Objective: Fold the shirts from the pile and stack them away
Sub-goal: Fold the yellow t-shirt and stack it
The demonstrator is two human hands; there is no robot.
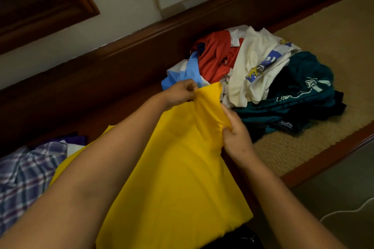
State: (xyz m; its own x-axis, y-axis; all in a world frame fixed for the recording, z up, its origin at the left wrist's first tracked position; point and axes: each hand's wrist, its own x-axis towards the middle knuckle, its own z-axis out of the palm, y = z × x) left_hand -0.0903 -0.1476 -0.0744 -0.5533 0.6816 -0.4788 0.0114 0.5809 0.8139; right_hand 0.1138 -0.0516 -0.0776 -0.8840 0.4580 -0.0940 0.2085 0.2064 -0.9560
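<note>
Shirt pile (257, 75) just beyond grips.

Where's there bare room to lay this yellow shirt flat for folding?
Bare woven mat lies beyond the pile of shirts, toward the far right, and a narrower strip runs between the pile and the wooden edge. Crowded: the pile itself, and the near left, where a plaid shirt lies. Both hands grip the yellow shirt.

Two bare forearms, no sleeves or jewellery showing
</note>
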